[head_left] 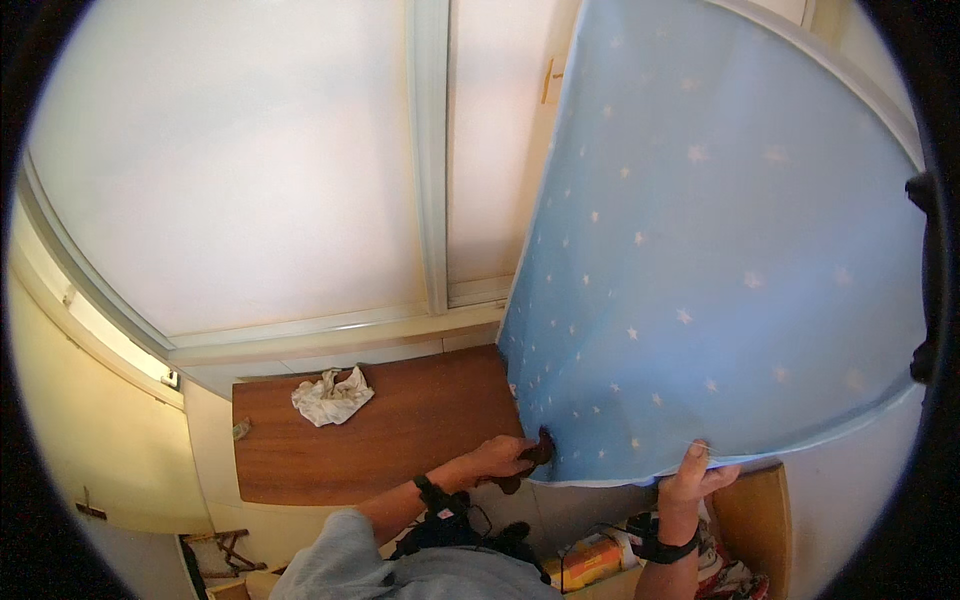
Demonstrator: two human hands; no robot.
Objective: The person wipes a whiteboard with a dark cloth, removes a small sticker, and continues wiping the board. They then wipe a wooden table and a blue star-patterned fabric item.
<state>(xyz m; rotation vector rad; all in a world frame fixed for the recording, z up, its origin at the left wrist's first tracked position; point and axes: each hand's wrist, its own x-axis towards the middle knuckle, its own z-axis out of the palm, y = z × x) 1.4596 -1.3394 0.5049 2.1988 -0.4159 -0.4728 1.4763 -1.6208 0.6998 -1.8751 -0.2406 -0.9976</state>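
A large, light blue, cloth-covered panel (pixel 680 270) printed with white stars stands tilted at the right, with pale edging along its rim. My right hand (pixel 692 480) grips its lower edge, thumb on the starred face and fingers mostly behind or below. At the panel's lower left corner my left hand (pixel 500 458) is closed around a small dark brown thing (pixel 541 447), whose kind I cannot make out. That thing touches the blue cloth. A dark band circles each of my wrists.
Left of the panel is a brown wooden tabletop (pixel 400 440) with a crumpled whitish cloth (pixel 333 397) on it. Behind rise frosted sliding panes (pixel 240 180) in a pale frame. Below my right hand are an orange-yellow package (pixel 592 562) and a wooden board (pixel 752 520).
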